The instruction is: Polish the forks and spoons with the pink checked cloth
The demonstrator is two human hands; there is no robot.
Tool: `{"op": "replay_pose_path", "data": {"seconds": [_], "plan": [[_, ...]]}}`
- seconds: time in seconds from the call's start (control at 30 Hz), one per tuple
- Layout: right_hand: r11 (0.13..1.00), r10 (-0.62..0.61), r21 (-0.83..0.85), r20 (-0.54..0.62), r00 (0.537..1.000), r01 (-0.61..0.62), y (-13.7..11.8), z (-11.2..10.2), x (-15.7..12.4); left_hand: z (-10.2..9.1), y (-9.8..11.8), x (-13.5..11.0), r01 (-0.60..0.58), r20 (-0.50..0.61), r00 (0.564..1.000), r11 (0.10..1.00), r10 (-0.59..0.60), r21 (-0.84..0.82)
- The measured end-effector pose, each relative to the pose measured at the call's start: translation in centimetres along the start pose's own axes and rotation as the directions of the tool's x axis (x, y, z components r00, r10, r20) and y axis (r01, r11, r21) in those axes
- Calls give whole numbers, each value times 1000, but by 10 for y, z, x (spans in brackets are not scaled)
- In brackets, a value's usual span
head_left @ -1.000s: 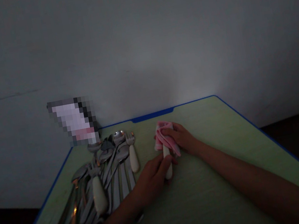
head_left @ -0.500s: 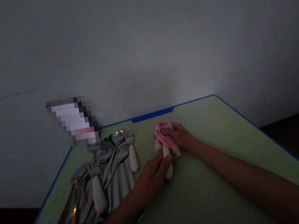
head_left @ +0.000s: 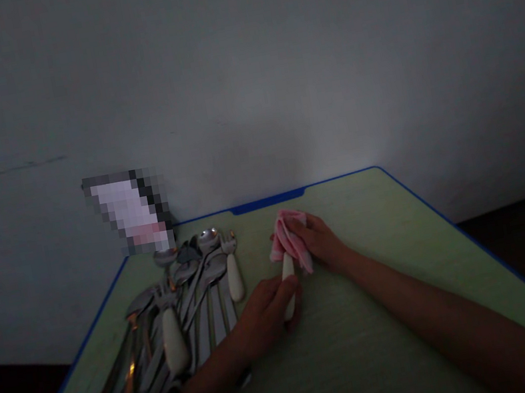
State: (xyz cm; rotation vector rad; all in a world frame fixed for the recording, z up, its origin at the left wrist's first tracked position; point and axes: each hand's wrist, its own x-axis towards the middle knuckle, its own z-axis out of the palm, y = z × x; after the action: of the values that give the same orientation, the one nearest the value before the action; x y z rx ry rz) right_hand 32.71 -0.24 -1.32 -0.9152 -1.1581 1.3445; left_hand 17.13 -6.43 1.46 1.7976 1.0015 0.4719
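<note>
My left hand (head_left: 272, 303) is closed around the white handle of a piece of cutlery (head_left: 287, 272), which points up and away from me. Its far end disappears into a pink cloth (head_left: 291, 242), so I cannot tell whether it is a fork or a spoon. On the right, my right hand (head_left: 318, 241) grips the cloth, folded over that hidden end with the thumb on top. To the left of my left hand lies a pile of cutlery, with a white-handled fork (head_left: 233, 273) nearest and another white-handled fork (head_left: 173, 337) farther left.
Several metal spoons (head_left: 209, 238) and other utensils cover the table's left side, partly beneath my left forearm. A blurred-out upright object (head_left: 127, 210) leans by the wall at the back left. The green table (head_left: 370, 204) has a blue edge and meets a grey wall.
The left hand has drawn slightly left and toward me with the handle, which tilts more. The cloth has shifted and bunched differently around the far end. The pile lies unchanged.
</note>
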Motion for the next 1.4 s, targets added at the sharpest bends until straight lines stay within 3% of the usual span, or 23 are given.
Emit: {"op": "replay_pose_path", "data": {"seconds": [0.2, 0.4, 0.6, 0.87, 1.03, 1.2, 1.4], "plan": [[994, -3, -113, 36, 999, 7, -1, -3, 0, 2, -2, 0, -6, 15, 1000, 997, 7, -71], [999, 35, -37, 66, 997, -33, -3, -4, 1, 4, -1, 1, 32, -4, 999, 998, -32, -55], [994, 92, 46, 74, 993, -95, -4, -4, 2, 4, 1, 1, -31, -58, 998, 1000, 31, 6], [990, 85, -121, 103, 991, -73, -8, -3, -3, 3, 3, 2, -2, -62, 998, 1000, 2, -8], [992, 120, -44, 90, 989, -116, -8, -2, -3, 4, 1, 2, 22, -64, 998, 996, -28, -90], [984, 113, 136, 1, 994, -112, -8, 1, 0, 4, -2, 0, 9, 22, 1000, 970, -4, -241], [980, 82, 185, -43, 996, -73, -7, 3, 1, 1, -4, 0, 4, 41, 999, 985, 3, -172]]}}
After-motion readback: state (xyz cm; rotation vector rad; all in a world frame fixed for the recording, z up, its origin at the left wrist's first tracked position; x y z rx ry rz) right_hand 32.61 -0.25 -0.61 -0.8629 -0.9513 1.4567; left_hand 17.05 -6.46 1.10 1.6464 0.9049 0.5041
